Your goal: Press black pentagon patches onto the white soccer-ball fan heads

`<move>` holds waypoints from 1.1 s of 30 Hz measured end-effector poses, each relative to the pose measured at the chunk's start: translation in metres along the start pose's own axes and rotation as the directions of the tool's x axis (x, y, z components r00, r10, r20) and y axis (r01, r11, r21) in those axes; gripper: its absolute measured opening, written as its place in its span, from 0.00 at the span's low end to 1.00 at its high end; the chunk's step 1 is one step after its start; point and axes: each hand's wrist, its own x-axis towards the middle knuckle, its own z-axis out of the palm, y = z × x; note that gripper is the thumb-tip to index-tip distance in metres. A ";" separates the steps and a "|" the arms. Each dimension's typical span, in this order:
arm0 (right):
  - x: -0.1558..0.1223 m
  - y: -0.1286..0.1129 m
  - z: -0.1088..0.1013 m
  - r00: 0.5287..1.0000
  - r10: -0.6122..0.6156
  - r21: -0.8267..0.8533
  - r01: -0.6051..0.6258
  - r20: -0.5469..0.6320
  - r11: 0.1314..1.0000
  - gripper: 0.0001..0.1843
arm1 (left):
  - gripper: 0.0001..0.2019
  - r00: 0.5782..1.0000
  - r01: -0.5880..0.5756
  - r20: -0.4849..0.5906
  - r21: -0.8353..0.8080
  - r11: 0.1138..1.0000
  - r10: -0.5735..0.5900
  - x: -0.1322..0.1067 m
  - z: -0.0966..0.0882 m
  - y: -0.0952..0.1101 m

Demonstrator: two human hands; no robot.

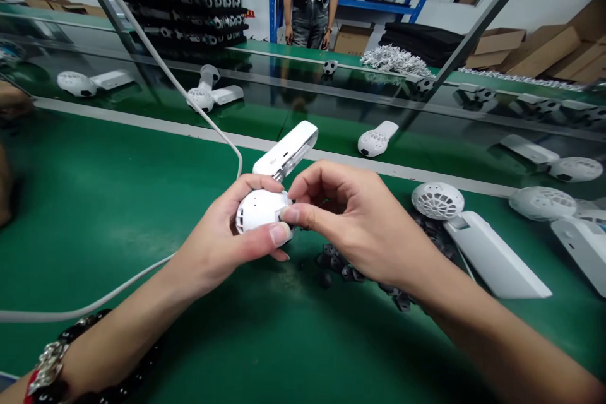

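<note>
My left hand [222, 221] cradles a white perforated plastic ball [258, 211], its fingers wrapped around the underside. My right hand [345, 208] reaches in from the right, with thumb and forefinger pinching the ball's right edge. Just beyond the ball, a flat white plastic casing [285, 150] with a clear end lies close to my left fingers. Loose black pentagonal pieces [338, 262] are scattered on the green mat [95, 214] beneath my right hand. To the right lie a white lattice ball [437, 201] and a white wedge-shaped casing [495, 255].
A raised glass shelf [293, 85] spans the bench and holds more white parts. A white cable [215, 126] crosses the left side of the mat. A co-worker [310, 0] stands beyond the bench, near a black-tiered rack [180, 6] and cardboard boxes [544, 50].
</note>
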 end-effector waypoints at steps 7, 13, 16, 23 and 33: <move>0.004 0.009 0.003 0.999 0.037 0.079 -0.038 0.014 0.996 0.09 | 0.18 0.995 -0.050 -0.087 0.012 0.999 0.051 0.001 0.005 -0.002; 0.002 0.021 0.012 0.981 0.176 0.443 -0.194 0.081 0.876 0.44 | 0.15 0.969 -0.218 -0.100 0.066 0.974 0.224 0.003 -0.002 -0.004; 0.001 0.027 0.021 0.963 0.173 0.577 -0.264 0.209 0.773 0.57 | 0.13 0.971 -0.237 -0.031 0.034 0.971 0.238 0.004 -0.005 -0.003; 0.000 0.031 0.030 0.969 0.089 0.646 -0.220 0.229 0.731 0.50 | 0.09 0.979 -0.194 0.044 -0.055 0.979 0.197 0.000 -0.001 0.007; -0.003 0.027 0.028 0.964 0.068 0.637 -0.221 0.256 0.738 0.43 | 0.13 0.968 -0.252 0.004 -0.002 0.968 0.252 0.000 -0.006 -0.001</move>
